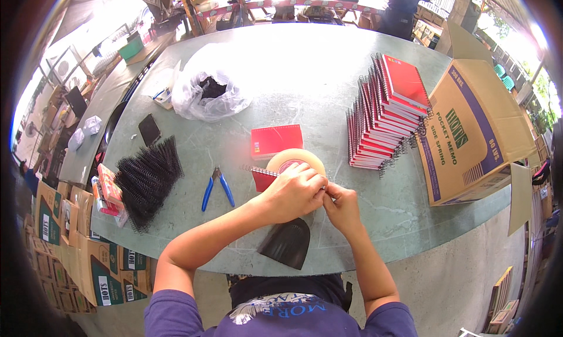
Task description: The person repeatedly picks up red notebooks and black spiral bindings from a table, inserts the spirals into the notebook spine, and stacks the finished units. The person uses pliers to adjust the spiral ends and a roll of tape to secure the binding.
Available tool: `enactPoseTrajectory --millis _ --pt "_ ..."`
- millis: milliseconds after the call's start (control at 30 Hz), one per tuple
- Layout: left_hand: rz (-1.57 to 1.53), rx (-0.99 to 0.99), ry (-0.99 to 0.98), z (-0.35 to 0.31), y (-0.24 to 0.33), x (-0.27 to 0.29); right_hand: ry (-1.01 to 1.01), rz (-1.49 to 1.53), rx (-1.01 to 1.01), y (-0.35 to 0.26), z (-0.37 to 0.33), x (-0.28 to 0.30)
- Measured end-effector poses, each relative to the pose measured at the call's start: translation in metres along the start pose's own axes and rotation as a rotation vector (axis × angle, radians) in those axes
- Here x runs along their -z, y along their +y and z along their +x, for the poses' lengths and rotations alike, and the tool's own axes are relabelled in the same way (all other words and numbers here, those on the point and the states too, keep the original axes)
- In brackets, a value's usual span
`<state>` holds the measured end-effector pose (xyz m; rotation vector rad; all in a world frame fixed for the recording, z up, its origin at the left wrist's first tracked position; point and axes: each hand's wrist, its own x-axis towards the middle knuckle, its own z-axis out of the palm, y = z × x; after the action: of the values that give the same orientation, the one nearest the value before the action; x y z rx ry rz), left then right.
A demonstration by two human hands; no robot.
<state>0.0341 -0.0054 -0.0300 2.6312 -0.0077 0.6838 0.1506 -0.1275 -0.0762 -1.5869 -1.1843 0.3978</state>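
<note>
My left hand (297,191) is closed over the near side of a pale yellow ring-shaped roll (311,161), which looks like tape. A small red spiral notebook (263,178) shows from under this hand. My right hand (342,208) is closed too, its fingertips pinched together and meeting the left fingers. Whatever is between them is too small or hidden to make out. Beyond the roll lies another red notebook (277,140). A black curved piece (288,244) stands just below my hands. Blue-handled cutting pliers (217,188) lie to the left, jaws pointing away.
Black spiral coils (149,179) are heaped at left, beside small red-and-white boxes (109,187). A plastic bag (202,94) with dark contents sits farther back. Stacked red spiral notebooks (387,114) stand at right, next to an open cardboard box (469,132). A person (400,9) is at the far end.
</note>
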Motion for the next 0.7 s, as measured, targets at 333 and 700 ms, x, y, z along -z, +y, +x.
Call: enactPoseTrajectory --millis 333,700 --pt "-0.09 0.082 -0.021 0.0 0.009 0.011 0.035 -0.125 0.088 -0.01 -0.004 -0.006" --pt "0.221 0.033 0.598 -0.006 0.021 0.086 0.592 -0.62 0.503 -0.137 0.095 0.138"
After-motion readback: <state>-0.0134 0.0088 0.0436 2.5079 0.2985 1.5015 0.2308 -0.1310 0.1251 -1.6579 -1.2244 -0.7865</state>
